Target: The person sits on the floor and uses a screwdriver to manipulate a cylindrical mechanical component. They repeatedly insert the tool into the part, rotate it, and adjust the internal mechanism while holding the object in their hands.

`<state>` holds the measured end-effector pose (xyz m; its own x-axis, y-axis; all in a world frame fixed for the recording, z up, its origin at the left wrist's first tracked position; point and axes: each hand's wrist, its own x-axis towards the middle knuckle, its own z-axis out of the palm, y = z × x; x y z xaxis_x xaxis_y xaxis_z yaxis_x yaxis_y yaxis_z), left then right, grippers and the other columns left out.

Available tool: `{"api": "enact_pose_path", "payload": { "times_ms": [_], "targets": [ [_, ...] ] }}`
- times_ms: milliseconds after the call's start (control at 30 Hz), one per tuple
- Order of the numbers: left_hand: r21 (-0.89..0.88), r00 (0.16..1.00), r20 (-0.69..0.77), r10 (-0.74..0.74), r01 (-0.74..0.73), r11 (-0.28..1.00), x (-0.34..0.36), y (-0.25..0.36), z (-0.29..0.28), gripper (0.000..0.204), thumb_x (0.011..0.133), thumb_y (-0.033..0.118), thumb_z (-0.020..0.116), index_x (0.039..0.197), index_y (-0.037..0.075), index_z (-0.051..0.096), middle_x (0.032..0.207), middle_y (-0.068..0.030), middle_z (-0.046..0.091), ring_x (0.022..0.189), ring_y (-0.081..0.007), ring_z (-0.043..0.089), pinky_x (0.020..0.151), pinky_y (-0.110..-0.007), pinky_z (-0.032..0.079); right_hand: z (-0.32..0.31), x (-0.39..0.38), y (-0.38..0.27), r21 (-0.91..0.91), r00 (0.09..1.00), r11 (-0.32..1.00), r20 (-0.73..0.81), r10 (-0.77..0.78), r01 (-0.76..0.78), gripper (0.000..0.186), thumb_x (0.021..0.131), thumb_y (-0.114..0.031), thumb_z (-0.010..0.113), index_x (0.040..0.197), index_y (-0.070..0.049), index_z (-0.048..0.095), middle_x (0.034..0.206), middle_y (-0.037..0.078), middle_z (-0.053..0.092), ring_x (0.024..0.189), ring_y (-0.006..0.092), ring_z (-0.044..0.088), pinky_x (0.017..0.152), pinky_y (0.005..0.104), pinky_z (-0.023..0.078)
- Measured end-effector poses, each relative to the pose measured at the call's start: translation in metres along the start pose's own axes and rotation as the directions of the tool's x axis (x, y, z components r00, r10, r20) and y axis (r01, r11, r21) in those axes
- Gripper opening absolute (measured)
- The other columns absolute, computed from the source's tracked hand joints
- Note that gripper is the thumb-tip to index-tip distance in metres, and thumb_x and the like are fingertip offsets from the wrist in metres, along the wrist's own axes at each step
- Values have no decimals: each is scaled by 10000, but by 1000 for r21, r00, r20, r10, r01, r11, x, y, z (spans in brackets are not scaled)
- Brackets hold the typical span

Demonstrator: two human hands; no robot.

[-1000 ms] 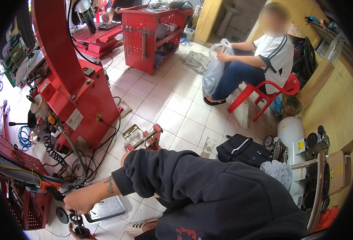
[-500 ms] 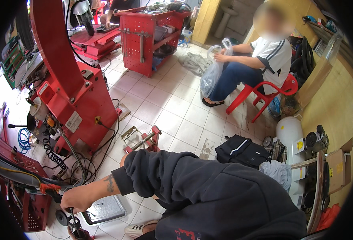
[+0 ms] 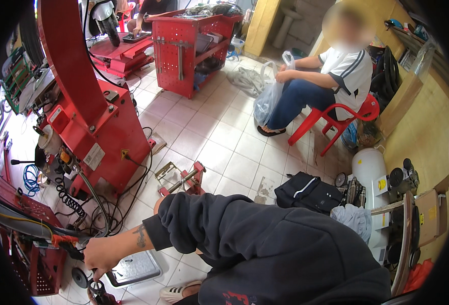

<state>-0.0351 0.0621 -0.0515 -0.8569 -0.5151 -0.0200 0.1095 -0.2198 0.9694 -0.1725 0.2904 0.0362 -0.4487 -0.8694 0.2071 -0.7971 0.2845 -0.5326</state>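
Two bare hands work low at the left, over a small black mechanical part (image 3: 98,288) near the bottom edge of the view. The right hand (image 3: 102,254), at the end of an arm in a pushed-up dark sleeve (image 3: 224,218), has its fingers bent downward just over the part's upper end; whether they pinch anything cannot be told, as the hand hides its own grip. Of the left hand (image 3: 90,296) only a little shows, beside the lower end of the part, and its grasp cannot be made out.

Just left of the part is a dark round disc (image 3: 79,277). To the right, on the tiled floor (image 3: 242,134), lies a grey metal tray (image 3: 138,267) with small dark pieces in it. A light shoe (image 3: 176,293) with dark stripes is near the tray.

Farther up stands a large red machine (image 3: 115,142), with black cables (image 3: 113,223) looped on the floor below it and a small red frame (image 3: 196,175) to its right. Beyond stands a red perforated cart (image 3: 167,63). On the right, another person (image 3: 354,71) sits on a red chair (image 3: 305,124), both hands at a clear plastic bag (image 3: 267,99). A black bag (image 3: 308,193) lies near a white tank (image 3: 367,163).
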Motion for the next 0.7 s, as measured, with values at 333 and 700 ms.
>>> {"api": "enact_pose_path", "payload": {
  "times_ms": [333, 700],
  "targets": [
    [27, 998, -56, -27, 29, 999, 6, -5, -17, 489, 896, 368, 513, 1196, -10, 591, 880, -105, 653, 651, -182, 589, 520, -261, 439, 1, 2, 10, 431, 954, 871, -274, -124, 237, 403, 850, -419, 680, 801, -19, 659, 713, 154, 662, 793, 366, 651, 699, 452, 498],
    [-29, 992, -70, -101, 99, 995, -1, 2, -11, 454, 898, 344, 522, 1193, 8, 599, 863, -102, 643, 647, -169, 571, 504, -247, 412, 9, 8, 11, 300, 942, 925, -306, -138, 233, 346, 863, -389, 651, 819, -46, 654, 682, 161, 637, 729, 395, 632, 653, 472, 488]
  ]
}}
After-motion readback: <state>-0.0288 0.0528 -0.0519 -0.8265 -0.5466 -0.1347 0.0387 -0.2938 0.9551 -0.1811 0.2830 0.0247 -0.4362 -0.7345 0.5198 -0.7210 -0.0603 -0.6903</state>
